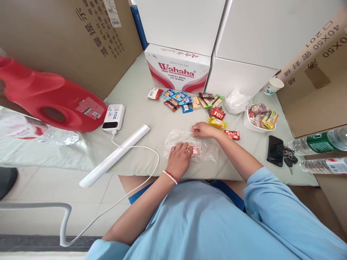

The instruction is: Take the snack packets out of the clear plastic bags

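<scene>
A clear, crinkled plastic bag (pixel 209 148) with some pink print lies on the cloth-covered table in front of me. My left hand (pixel 180 156) rests palm down on its left part, fingers extended over the film. At the bag's upper edge, my right hand (pixel 202 130) is closed in a pinch on the plastic. Just beyond it are a yellow snack packet (pixel 217 123) and red packets (pixel 218 113). Blue packets (pixel 180 96) and a brown packet (pixel 171 104) lie farther back. A white tub (pixel 257 125) with mixed snacks stands to the right.
A white power bank (pixel 114 117), its cable and a white lamp bar (pixel 116 155) lie left, near a red jug (pixel 54 97). Behind stands a Wahaha carton (pixel 177 68). A crumpled bag (pixel 238 100), paper cup (pixel 273 86), phone (pixel 275 150), keys (pixel 290 156) and bottles (pixel 320 142) are right.
</scene>
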